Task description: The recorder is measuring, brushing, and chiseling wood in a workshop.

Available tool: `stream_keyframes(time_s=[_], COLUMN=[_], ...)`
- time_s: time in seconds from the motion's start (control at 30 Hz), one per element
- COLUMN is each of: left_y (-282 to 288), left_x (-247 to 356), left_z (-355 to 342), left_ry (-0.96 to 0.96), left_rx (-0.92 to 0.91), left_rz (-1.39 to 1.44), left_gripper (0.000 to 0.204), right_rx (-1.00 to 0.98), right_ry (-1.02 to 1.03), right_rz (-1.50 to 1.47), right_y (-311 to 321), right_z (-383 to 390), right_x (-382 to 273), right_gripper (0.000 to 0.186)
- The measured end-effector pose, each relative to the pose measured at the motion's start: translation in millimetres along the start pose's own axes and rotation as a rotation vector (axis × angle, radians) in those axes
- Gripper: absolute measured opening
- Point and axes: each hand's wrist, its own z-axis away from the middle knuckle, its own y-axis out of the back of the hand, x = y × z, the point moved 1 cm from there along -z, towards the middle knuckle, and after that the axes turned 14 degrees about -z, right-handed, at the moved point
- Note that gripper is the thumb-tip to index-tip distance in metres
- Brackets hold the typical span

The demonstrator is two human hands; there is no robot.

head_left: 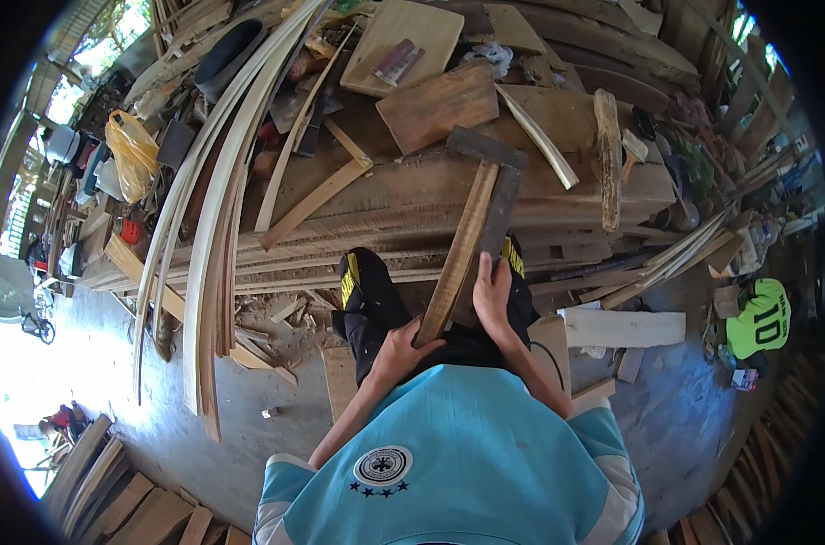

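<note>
My left hand (400, 351) is closed round the near end of a long brown wooden strip (459, 250), which slants up and away from my lap. Against the strip's right side lies a dark L-shaped carpenter's square (502, 204); its short arm crosses the strip's far end. My right hand (492, 291) grips the near end of the square's long arm, thumb pointing up along it. Part of that arm is hidden by the fingers. Just beyond the square, a reddish-brown board (438, 106) rests on the stacked planks (376, 200).
Long pale strips (217, 200) lean over the stack on the left, near a yellow plastic bag (133, 154). A pale board (400, 36) lies at the back. To the right are a rough stick (607, 159), a white block (623, 328) and a person in a green shirt (758, 318).
</note>
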Motion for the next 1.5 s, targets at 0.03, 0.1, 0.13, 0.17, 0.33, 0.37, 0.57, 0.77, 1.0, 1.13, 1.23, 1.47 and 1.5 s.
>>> stream_keyframes(time_s=[0.03, 0.1, 0.13, 0.17, 0.33, 0.37, 0.57, 0.77, 1.0, 1.13, 1.23, 1.47, 1.5], left_y=[-0.3, 2.0, 4.4, 11.4, 50.1, 56.5, 86.6, 94.2, 239.3, 270.3, 258.4, 272.2, 273.7], left_x=[-1.2, 7.3, 9.8, 8.8, -24.0, -33.2, -51.6, -61.2, -108.5, -137.7, -180.5, -167.7, -167.0], left_z=[1.5, 0.8, 0.1, -10.2, -83.5, -99.6, -160.5, -169.7, -202.1, -223.6, -250.1, -247.3, -247.3], left_ry=[0.048, 0.080, 0.116, 0.060, -0.021, -0.015, -0.087, -0.149, 0.337, 0.446, 0.453, 0.440, 0.490], left_rx=[-0.005, 0.115, 0.212, 0.271, 0.165, 0.184, 0.169, 0.253, 0.990, 0.649, 0.575, 0.408, 0.394], left_rz=[-0.032, -0.229, -0.428, -0.472, -0.532, -0.534, -0.807, -0.676, -0.814, -1.126, -1.467, -1.623, -1.564], left_gripper=[0.043, 0.044, 0.046, 0.048, 0.051, 0.051, 0.045, 0.038, 0.012, 0.019, 0.017, 0.023, 0.025], right_rx=[0.004, 0.057, 0.116, 0.166, 0.235, 0.222, 0.284, 0.242, 0.252, 0.129, 0.126, 0.073, 0.074], right_ry=[0.007, -0.033, 0.003, -0.013, 0.092, 0.105, -0.138, -0.221, -0.147, -0.364, -0.291, -0.304, -0.292], right_rz=[-0.058, -0.169, -0.177, -0.148, 0.238, 0.231, 0.106, 0.056, 0.307, 0.110, 0.198, 0.058, 0.051], right_y=[1.9, 14.6, 18.6, 24.5, 70.0, 75.1, 62.9, 83.8, 80.2, 96.6, 100.5, 107.8, 111.0], right_z=[-0.1, -2.5, -8.6, -21.2, -125.5, -141.7, -178.8, -208.2, -182.7, -174.7, -153.6, -126.8, -124.8], right_x=[-1.4, -7.2, -13.8, -24.7, -38.8, -33.8, -15.1, 16.4, -10.2, 7.0, 3.5, -43.6, -45.8], right_gripper=[0.029, 0.028, 0.028, 0.030, 0.036, 0.036, 0.038, 0.039, 0.047, 0.059, 0.062, 0.057, 0.057])
